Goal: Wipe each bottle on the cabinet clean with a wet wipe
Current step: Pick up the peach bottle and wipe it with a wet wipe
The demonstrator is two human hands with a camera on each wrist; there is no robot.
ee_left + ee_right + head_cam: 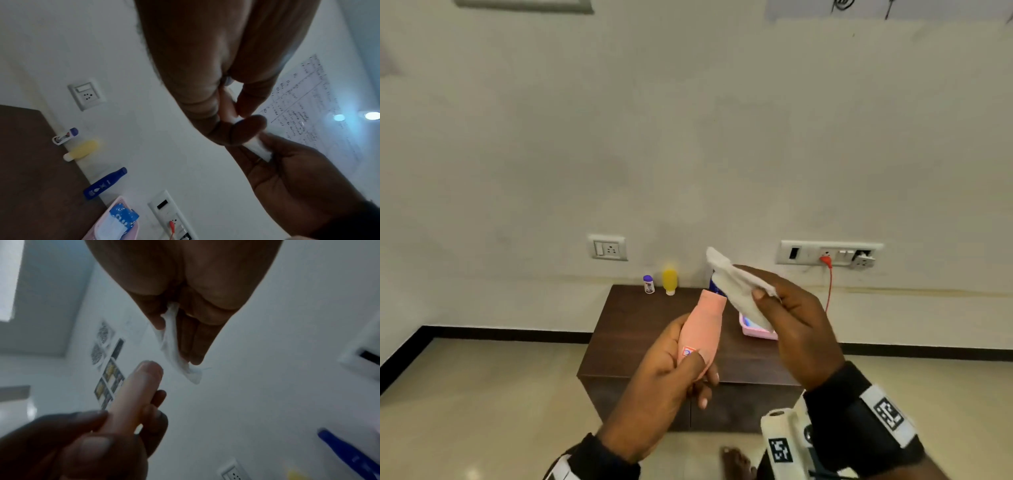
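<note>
My left hand (671, 370) grips a pink bottle (703, 329) in the air above the dark wooden cabinet (626, 329), its cap end tilted up and away. My right hand (787, 308) pinches a white wet wipe (736, 284) between thumb and fingers, just right of the bottle's top and apart from it. In the right wrist view the wipe (176, 353) hangs beside the pink bottle (135, 394). At the cabinet's back stand a small white bottle with purple cap (649, 284), a yellow bottle (669, 281) and a dark blue bottle (104, 183), mostly hidden behind the wipe in the head view.
A pink tray (756, 330) holding a blue wipes pack (123, 216) sits on the cabinet's right side. Wall sockets (607, 247) and a switch panel (828, 255) with a red cable (829, 284) are behind. Beige floor lies in front, and a bare foot (736, 460) shows below.
</note>
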